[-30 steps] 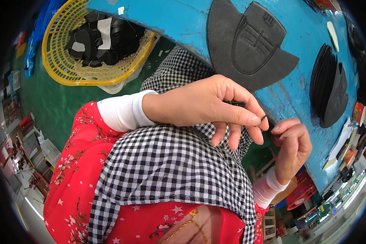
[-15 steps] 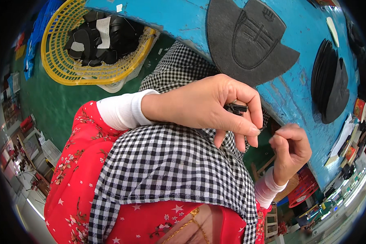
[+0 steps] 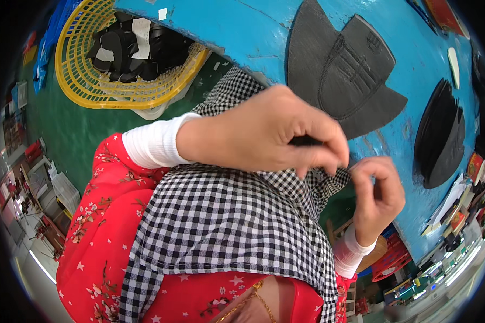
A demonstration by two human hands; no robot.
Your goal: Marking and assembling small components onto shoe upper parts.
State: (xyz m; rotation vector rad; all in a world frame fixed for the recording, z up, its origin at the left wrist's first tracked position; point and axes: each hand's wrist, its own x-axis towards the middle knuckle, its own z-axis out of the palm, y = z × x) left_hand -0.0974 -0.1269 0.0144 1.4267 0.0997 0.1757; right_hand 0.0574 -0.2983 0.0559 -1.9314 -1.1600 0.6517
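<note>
My left hand [image 3: 269,137] reaches in from the left in a white sleeve. Its fingers are curled shut around a small dark piece [image 3: 307,141], of which only a sliver shows between thumb and fingers. My right hand [image 3: 377,196] is just to the right and lower, thumb and forefinger pinched together and touching the left fingertips. I see nothing between the pinched fingers. Both hands hover over my black-and-white checked apron [image 3: 226,226], at the edge of a blue table [image 3: 242,27].
A dark grey flat shoe-upper piece [image 3: 342,70] lies on the blue table just beyond my hands. A stack of black cut pieces [image 3: 442,140] sits to the right. A yellow plastic basket [image 3: 81,91] holding black parts rests on the green floor at upper left.
My left hand's fingers have closed over the dark piece. My right hand has risen and moved in until its pinched fingertips meet the left fingertips.
</note>
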